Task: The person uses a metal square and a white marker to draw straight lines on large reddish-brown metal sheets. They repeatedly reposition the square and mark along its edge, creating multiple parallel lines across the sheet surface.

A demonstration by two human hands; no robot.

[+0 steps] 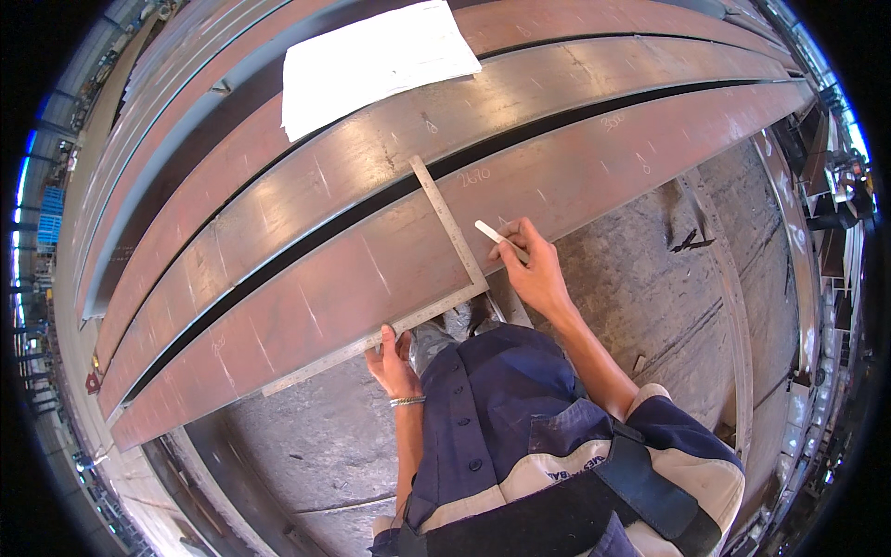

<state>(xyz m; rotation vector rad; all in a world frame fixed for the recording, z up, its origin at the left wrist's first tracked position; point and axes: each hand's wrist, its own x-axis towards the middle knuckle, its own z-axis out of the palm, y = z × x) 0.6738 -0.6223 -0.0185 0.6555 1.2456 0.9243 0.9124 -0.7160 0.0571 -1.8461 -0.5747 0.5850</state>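
Note:
A metal carpenter's square (451, 227) lies on the nearest reddish-brown steel beam (320, 269). One leg runs along the beam's near edge, while the other crosses its face, the tip reaching past a dark gap onto the beam behind. My left hand (393, 368) grips the edge leg, thumb on top and the other fingers partly hidden below. To the right of the square's corner, my right hand (531, 267) pinches a white chalk stick (486, 230), which points up and left over the beam. Handwritten chalk marks and short strokes show on the steel.
White paper sheets (371, 70) rest across the beams at the back. More long beams (176, 148) lie side by side beyond. Below the near edge is a dirty grey floor (640, 288) with a metal strip (729, 288) on the right. Stacked metal pieces (831, 241) stand at far right.

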